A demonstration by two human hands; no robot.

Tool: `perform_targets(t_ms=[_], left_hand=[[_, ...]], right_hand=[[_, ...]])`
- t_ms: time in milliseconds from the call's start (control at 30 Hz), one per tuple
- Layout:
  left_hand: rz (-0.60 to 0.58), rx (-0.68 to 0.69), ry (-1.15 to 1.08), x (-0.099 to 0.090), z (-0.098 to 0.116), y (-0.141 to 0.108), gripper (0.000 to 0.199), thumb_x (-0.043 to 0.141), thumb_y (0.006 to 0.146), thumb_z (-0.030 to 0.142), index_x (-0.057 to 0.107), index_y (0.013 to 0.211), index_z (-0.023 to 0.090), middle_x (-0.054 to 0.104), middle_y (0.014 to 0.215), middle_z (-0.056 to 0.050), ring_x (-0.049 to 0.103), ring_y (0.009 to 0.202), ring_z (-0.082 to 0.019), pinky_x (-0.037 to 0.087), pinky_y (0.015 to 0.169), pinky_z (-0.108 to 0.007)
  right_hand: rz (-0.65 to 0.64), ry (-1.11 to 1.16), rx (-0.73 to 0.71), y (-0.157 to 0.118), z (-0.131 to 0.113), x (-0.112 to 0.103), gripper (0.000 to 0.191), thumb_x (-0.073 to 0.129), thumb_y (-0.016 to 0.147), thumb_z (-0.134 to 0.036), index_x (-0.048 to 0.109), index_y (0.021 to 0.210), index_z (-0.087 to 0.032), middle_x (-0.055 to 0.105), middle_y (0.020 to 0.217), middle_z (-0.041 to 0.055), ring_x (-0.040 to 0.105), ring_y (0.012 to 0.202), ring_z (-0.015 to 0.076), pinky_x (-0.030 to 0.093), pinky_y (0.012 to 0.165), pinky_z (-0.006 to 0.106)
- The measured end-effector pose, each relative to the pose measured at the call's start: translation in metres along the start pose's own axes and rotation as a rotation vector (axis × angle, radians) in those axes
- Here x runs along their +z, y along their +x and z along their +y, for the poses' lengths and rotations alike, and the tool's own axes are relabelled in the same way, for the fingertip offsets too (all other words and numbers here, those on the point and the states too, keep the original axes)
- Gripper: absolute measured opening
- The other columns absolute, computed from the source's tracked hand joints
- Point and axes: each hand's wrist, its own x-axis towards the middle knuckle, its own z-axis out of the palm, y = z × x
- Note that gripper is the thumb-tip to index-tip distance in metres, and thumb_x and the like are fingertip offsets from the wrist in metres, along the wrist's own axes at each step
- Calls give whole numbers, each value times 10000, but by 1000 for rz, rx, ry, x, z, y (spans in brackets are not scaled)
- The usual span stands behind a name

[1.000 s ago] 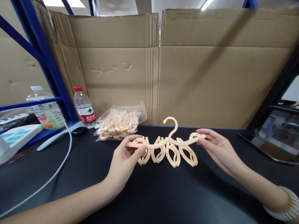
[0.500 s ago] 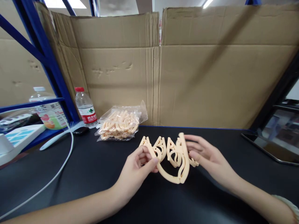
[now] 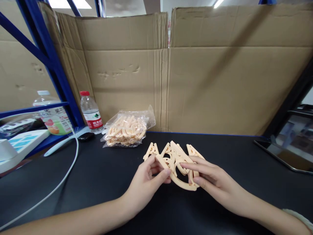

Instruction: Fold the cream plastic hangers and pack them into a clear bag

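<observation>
Between my hands is a cream plastic folding hanger [image 3: 182, 184], its two arms jointed at the lower right. My left hand [image 3: 146, 179] is closed, pinching the left arm of the hanger between thumb and fingers. On the right arm, near the joint, my right hand [image 3: 217, 178] is closed with fingers across its front and the thumb below. Several more folded hangers [image 3: 151, 149] of the same kind lie on the black table just behind. Another folded hanger [image 3: 193, 150] shows above my right fingers, and the held one partly covers the others.
A clear plastic bag of hangers [image 3: 127, 130] lies at the back, beside a red-capped water bottle [image 3: 91, 112]. A pale-handled brush [image 3: 60, 146], a black object [image 3: 86, 136] and a white cable [image 3: 73, 156] lie left. A tablet-like device [image 3: 281, 156] is at right. Cardboard [image 3: 215, 88] walls the back.
My right hand has moved left and closed on the hanger's right arm. That arm now tilts left, nearer the other arm. My left hand keeps its pinch.
</observation>
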Motion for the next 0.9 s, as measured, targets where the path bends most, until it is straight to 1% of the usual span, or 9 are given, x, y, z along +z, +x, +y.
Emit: perform_targets(t_ms=[100, 167, 300, 467, 567, 633, 700, 833, 900], left_hand=[[-5, 12, 5, 0, 0, 0, 199, 668, 817, 303, 520, 828, 171, 566, 817, -21, 580, 835, -172, 528, 697, -278], [-25, 27, 9, -1, -1, -1, 209, 672, 814, 301, 510, 802, 169, 560, 784, -15, 579, 818, -170, 517, 692, -279], [-51, 44, 16, -1, -2, -2, 194, 661, 827, 296, 525, 822, 157, 589, 827, -33, 566, 779, -144, 500, 689, -271], [-31, 1, -3, 0, -2, -1, 226, 662, 823, 327, 534, 885, 152, 593, 852, -35, 567, 742, -130, 511, 659, -262], [-26, -30, -25, 0, -2, 0, 253, 660, 823, 341, 524, 929, 156, 601, 853, -33, 576, 713, -124, 518, 640, -259], [-40, -45, -14, 0, -2, 0, 244, 652, 827, 350, 523, 860, 146, 603, 797, -30, 577, 693, -121, 519, 642, -253], [-54, -52, 4, 0, -1, -1, 262, 649, 826, 363, 513, 791, 142, 596, 739, -26, 579, 671, -121, 517, 632, -247], [-70, -37, 19, 0, 0, -1, 265, 657, 817, 374, 539, 827, 138, 596, 736, -27, 579, 655, -124, 513, 594, -239], [-77, -36, 12, 1, -1, -1, 256, 656, 820, 369, 557, 853, 136, 596, 758, -29, 576, 662, -120, 512, 596, -234]], right_hand=[[-4, 0, 60, -1, 0, 0, 365, 466, 960, -325, 524, 1320, -307, 592, 1266, 76, 332, 1359, 253, 264, 1108, 538], [-4, -3, 96, -2, 1, 0, 373, 492, 948, -354, 533, 1314, -299, 541, 1335, 76, 318, 1367, 260, 262, 1112, 529], [-21, -11, 131, -4, 1, 0, 385, 510, 937, -377, 536, 1314, -306, 522, 1364, 64, 348, 1352, 257, 342, 1084, 479], [-60, -90, 19, -4, -6, -1, 363, 518, 934, -335, 550, 1295, -337, 545, 1345, 30, 432, 1300, 240, 369, 1079, 435], [-85, -87, 18, -5, -11, -2, 354, 527, 928, -335, 565, 1280, -329, 546, 1343, 32, 442, 1293, 241, 377, 1076, 422], [-118, -79, 40, -4, -14, -2, 387, 540, 921, -352, 537, 1307, -327, 526, 1364, 34, 410, 1316, 246, 354, 1090, 430], [-167, -59, 48, -4, -15, -3, 448, 549, 917, -367, 478, 1357, -328, 480, 1406, 34, 354, 1350, 248, 324, 1106, 437], [-248, -19, 79, -5, -15, -3, 511, 546, 919, -390, 397, 1407, -351, 388, 1473, 21, 224, 1405, 255, 248, 1130, 476], [-263, 9, 107, -6, -14, -2, 513, 539, 924, -395, 382, 1412, -368, 371, 1483, 16, 196, 1413, 258, 219, 1132, 495]])
